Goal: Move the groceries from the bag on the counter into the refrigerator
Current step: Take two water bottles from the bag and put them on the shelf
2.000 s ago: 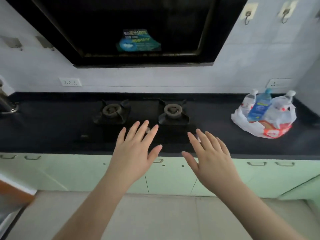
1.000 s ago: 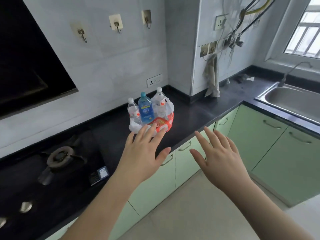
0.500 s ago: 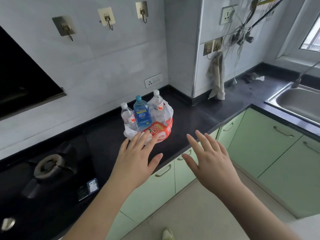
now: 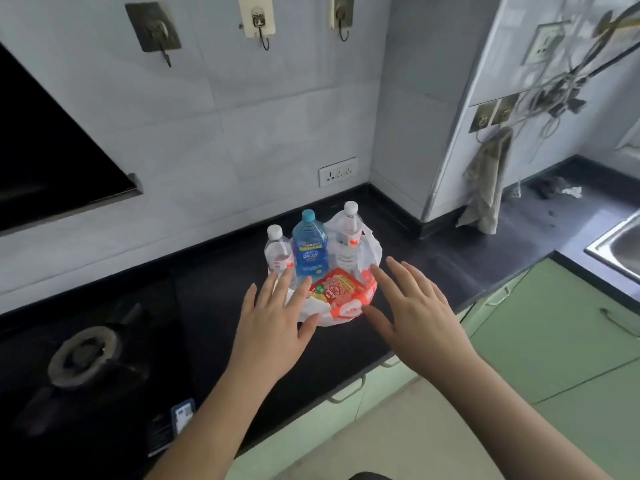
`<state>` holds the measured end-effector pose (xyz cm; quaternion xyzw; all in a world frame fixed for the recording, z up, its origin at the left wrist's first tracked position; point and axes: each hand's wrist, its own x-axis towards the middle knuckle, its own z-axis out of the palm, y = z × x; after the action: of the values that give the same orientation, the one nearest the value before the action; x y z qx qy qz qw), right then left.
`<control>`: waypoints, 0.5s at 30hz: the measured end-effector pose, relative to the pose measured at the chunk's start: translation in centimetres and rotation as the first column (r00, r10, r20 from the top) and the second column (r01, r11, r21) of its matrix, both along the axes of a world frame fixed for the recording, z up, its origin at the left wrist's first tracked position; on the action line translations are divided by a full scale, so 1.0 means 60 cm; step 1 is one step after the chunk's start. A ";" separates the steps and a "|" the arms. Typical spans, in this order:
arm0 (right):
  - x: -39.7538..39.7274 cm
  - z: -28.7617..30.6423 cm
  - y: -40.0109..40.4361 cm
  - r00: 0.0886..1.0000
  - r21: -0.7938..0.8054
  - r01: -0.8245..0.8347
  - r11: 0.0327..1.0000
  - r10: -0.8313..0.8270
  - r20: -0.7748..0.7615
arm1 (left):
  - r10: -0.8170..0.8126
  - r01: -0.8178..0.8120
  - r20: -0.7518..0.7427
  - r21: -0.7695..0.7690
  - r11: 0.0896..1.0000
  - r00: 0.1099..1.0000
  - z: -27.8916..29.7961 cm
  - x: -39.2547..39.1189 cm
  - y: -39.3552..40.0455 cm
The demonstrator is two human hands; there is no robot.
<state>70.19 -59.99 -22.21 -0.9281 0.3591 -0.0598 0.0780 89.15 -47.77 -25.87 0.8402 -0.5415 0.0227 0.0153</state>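
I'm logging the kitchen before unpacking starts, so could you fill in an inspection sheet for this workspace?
Surface: black counter, a gas burner at left.
Job's things: plastic bag holding two clear bottles, a blue bottle and a red packet.
Clutter: small card by the burner; scraps near the sink.
Grippers: left hand and right hand open, empty, beside the bag.
Cables: tangled wires on the wall.
Surroundings: hanging cloth, wall hooks, green cabinets; refrigerator not seen.

Bag (image 4: pixel 346 311) white w/ red print; mid bottle (image 4: pixel 310 250) blue; counter (image 4: pixel 433 271) black; cabinets (image 4: pixel 554 327) pale green.
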 end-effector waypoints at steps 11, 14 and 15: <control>0.086 -0.069 -0.069 0.991 0.036 -0.108 0.993 0.111 -0.076 | 0.098 -0.098 -0.002 0.003 0.995 0.995 -0.078 0.057 -0.042; 0.105 -0.086 -0.102 0.989 0.077 -0.134 0.988 0.138 -0.053 | 0.142 -0.142 -0.032 0.018 0.990 0.989 -0.100 0.061 -0.061; 0.111 -0.092 -0.113 0.987 0.098 -0.145 0.984 0.151 -0.053 | 0.160 -0.159 -0.041 0.032 0.987 0.986 -0.108 0.060 -0.069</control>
<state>76.87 -66.80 -27.73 -0.9489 0.2936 -0.0089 0.1150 92.72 -51.93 -32.35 0.8813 -0.4724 -0.0024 0.0130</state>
